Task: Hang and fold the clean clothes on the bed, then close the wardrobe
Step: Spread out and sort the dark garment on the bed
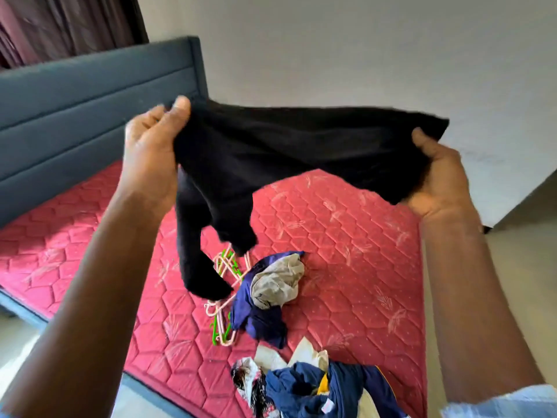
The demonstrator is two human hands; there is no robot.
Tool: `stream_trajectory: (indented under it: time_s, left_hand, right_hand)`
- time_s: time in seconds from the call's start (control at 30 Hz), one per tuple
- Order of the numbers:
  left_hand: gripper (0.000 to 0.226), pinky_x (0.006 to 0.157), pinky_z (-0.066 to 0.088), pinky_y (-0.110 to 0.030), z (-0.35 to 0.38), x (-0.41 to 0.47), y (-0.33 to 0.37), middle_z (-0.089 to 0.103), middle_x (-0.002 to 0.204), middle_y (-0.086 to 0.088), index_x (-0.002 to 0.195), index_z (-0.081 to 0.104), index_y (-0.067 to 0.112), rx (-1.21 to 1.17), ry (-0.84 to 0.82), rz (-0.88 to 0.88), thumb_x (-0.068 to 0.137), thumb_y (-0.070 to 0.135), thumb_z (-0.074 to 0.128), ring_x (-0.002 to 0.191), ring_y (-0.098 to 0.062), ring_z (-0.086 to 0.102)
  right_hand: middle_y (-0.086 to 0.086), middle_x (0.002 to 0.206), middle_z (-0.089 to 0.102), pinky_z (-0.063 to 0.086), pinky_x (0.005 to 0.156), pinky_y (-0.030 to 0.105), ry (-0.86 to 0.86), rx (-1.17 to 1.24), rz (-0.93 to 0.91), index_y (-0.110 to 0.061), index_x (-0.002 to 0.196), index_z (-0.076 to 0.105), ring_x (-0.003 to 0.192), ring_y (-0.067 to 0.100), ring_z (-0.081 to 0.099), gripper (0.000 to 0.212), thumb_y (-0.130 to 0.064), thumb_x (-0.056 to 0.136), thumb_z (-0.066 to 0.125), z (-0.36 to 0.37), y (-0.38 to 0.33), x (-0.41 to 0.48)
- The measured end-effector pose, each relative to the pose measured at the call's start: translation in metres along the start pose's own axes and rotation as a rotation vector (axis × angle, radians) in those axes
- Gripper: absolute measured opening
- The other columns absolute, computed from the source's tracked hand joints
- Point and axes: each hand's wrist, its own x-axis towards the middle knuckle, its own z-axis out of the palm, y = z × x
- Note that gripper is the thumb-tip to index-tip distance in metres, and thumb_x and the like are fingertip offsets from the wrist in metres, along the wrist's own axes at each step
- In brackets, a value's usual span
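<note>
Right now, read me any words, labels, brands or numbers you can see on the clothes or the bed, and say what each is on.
No text is readable in this view.
On the navy garment at the near edge of the mattress, a pale patch, perhaps a tag: too small and blurred to read.
On the black garment held by the left hand and right hand: no print shows.

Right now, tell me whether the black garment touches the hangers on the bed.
Cannot tell. In the head view the hanging end of the black garment overlaps the hangers, but it may hang above them.
</note>
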Motion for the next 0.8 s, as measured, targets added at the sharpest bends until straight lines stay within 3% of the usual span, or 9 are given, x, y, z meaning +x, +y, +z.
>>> stream_trajectory:
  time_s: [0.07,0.17,0.27,0.37,0.43,0.5,0.63,0.7,0.8]
  left_hand:
    - [0.028,0.072,0.051,-0.026,0.005,-0.029,0.009,0.069,0.076,0.006,0.073,0.069,0.020,-0.016,-0.054,0.083,0.100,0.013,0.063,0.072,-0.009,0.062]
    - [0.031,0.065,0.043,-0.022,-0.014,-0.081,-0.060,0.059,0.072,0.017,0.075,0.064,0.022,0.125,0.129,-0.033,0.102,0.009,0.057,0.070,-0.002,0.051]
    - [0.020,0.068,0.038,-0.032,-0.044,-0.143,-0.171,0.061,0.079,0.003,0.080,0.061,0.015,0.286,0.355,-0.571,0.091,0.028,0.071,0.075,-0.015,0.053]
    - [0.016,0.081,0.038,-0.040,-0.057,-0.197,-0.231,0.055,0.097,-0.007,0.108,0.065,0.013,0.296,0.483,-1.099,0.098,0.025,0.068,0.084,-0.020,0.050]
    - [0.012,0.077,0.042,-0.040,-0.059,-0.200,-0.237,0.052,0.090,-0.005,0.110,0.063,0.016,0.280,0.502,-1.099,0.101,0.024,0.065,0.079,-0.016,0.052]
    - [0.010,0.053,0.041,-0.026,-0.059,-0.190,-0.232,0.044,0.074,-0.004,0.092,0.061,0.019,0.256,0.543,-0.976,0.102,0.021,0.063,0.050,-0.007,0.049]
    - [0.016,0.037,0.031,-0.014,-0.059,-0.181,-0.219,0.040,0.055,0.001,0.083,0.062,0.012,0.278,0.634,-0.761,0.099,0.011,0.064,0.038,-0.007,0.036]
    - [0.017,0.039,0.039,-0.016,-0.070,-0.191,-0.228,0.039,0.046,0.004,0.084,0.059,0.011,0.230,0.613,-0.875,0.101,0.013,0.062,0.035,-0.007,0.037]
    - [0.016,0.045,0.054,-0.025,-0.090,-0.206,-0.247,0.048,0.048,0.000,0.088,0.057,0.011,-0.006,0.519,-1.296,0.101,0.021,0.059,0.035,-0.010,0.050]
  right_hand:
    - [0.010,0.114,0.077,0.059,0.095,0.045,-0.063,0.048,-0.027,-0.013,0.094,0.084,0.110,0.028,0.073,0.040,-0.026,0.106,0.049,-0.010,-0.005,-0.008]
    - [0.008,0.119,0.076,0.058,0.097,0.044,0.033,0.014,0.069,-0.015,0.104,0.082,0.113,0.028,0.071,0.030,-0.026,0.104,0.054,-0.050,0.029,-0.011]
    - [0.005,0.087,0.079,0.063,0.061,0.032,0.246,-0.054,0.322,-0.010,0.102,0.072,0.077,0.020,0.077,0.023,-0.018,0.105,0.051,-0.097,0.102,-0.020]
    - [0.011,0.077,0.076,0.058,0.057,0.035,0.349,-0.162,0.585,-0.003,0.115,0.065,0.068,0.026,0.073,0.022,-0.016,0.104,0.053,-0.136,0.167,-0.039]
    - [0.011,0.071,0.075,0.056,0.059,0.039,0.356,-0.160,0.644,-0.003,0.111,0.065,0.072,0.029,0.071,0.020,-0.018,0.104,0.053,-0.147,0.182,-0.043]
    - [0.011,0.073,0.076,0.058,0.057,0.038,0.343,-0.089,0.608,-0.005,0.103,0.066,0.069,0.029,0.073,0.020,-0.021,0.105,0.053,-0.146,0.179,-0.037]
    - [0.013,0.109,0.074,0.057,0.081,0.042,0.307,-0.006,0.498,-0.007,0.114,0.067,0.091,0.029,0.072,0.024,-0.021,0.103,0.052,-0.134,0.159,-0.024]
    - [0.012,0.105,0.074,0.059,0.075,0.040,0.333,-0.074,0.499,-0.008,0.111,0.068,0.088,0.027,0.072,0.021,-0.019,0.102,0.054,-0.130,0.157,-0.022]
    - [0.013,0.098,0.071,0.054,0.068,0.041,0.378,-0.183,0.585,-0.006,0.100,0.066,0.083,0.029,0.069,0.015,-0.017,0.101,0.056,-0.124,0.172,-0.018]
